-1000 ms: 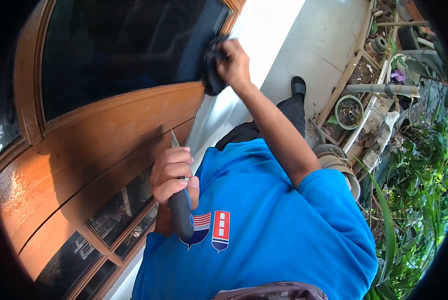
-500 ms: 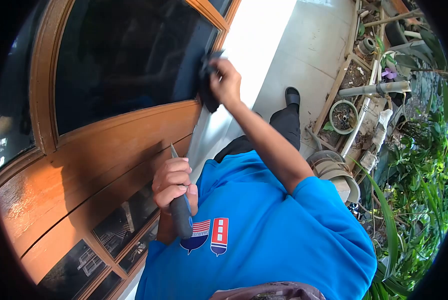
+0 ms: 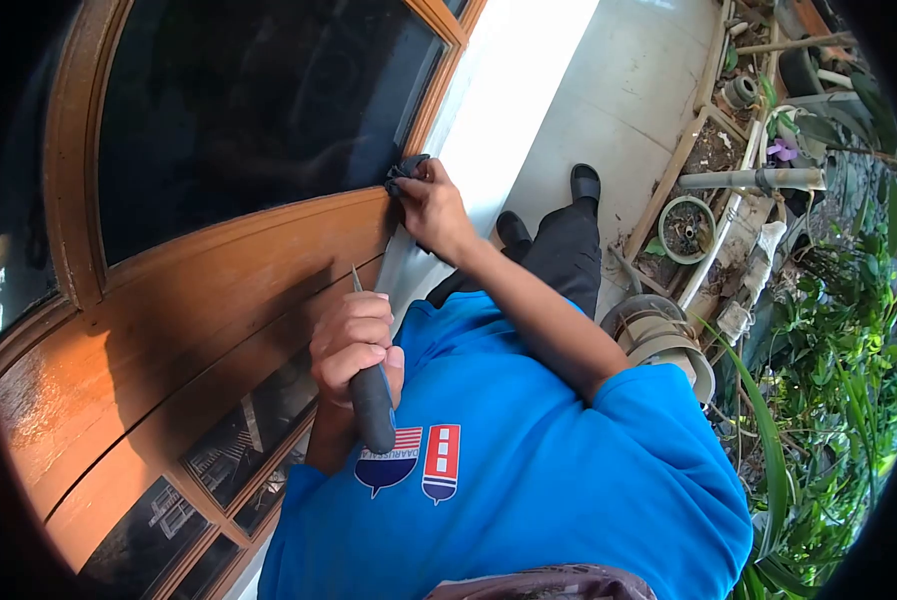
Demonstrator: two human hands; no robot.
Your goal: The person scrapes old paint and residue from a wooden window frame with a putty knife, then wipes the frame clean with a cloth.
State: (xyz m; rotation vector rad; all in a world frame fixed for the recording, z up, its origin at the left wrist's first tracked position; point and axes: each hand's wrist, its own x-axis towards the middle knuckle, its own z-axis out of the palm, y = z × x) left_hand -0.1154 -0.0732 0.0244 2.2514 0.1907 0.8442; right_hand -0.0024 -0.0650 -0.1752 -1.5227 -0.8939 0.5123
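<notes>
In my left hand (image 3: 353, 345) is a hand tool (image 3: 373, 412) with a thick dark grey grip and a narrow metal blade. Its fingers are wrapped round the grip, the blade pointing up toward the orange-brown wooden frame (image 3: 268, 232), the butt end toward my shirt. My right hand (image 3: 433, 205) pinches a bunched black cloth (image 3: 405, 175) at the lower right corner of the dark glass pane (image 3: 258, 110), where glass and wood meet.
A white wall edge (image 3: 488, 110) runs beside the frame. Beyond my sandals (image 3: 585, 183) is the tiled floor (image 3: 628, 80). Along the right stand a round plant pot (image 3: 687, 230), a grey pipe (image 3: 753, 179) and dense green plants (image 3: 828, 370).
My right hand has moved down and slightly left with the cloth, from the pane's right side to its lower corner. My left hand has shifted slightly, still gripping the tool.
</notes>
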